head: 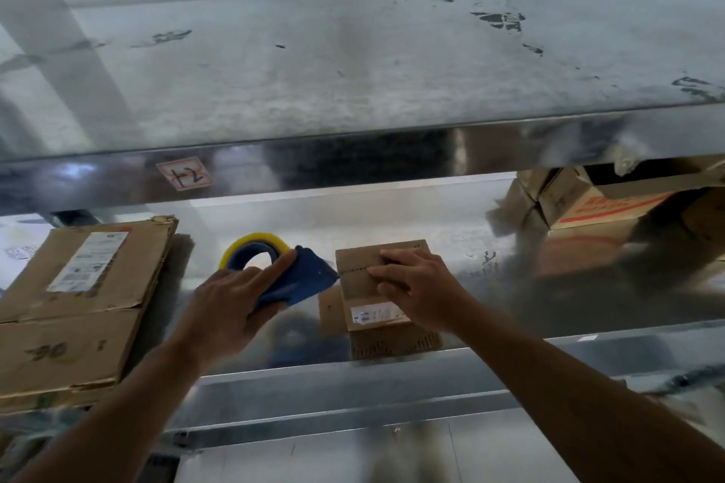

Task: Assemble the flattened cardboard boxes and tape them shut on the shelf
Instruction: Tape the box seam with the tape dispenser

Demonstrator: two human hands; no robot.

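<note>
A small assembled cardboard box [361, 286] stands on the metal shelf [451, 243], with a white label on its top near the front. My right hand [416, 286] lies on the box's top, fingers bent and pressing across the flap seam. My left hand [231, 310] grips a blue tape dispenser [298, 278] carrying a yellowish roll of tape [253, 241]. The dispenser's front edge touches the box's left side at the seam. My forefinger lies stretched along the dispenser's top.
A stack of flattened cardboard boxes [74, 306] lies on the shelf at the left. Larger printed boxes [612, 208] stand at the back right. A higher shelf [353, 82] with a handwritten sticker [184, 173] overhangs the work area. The shelf's front lip [392, 380] runs below the box.
</note>
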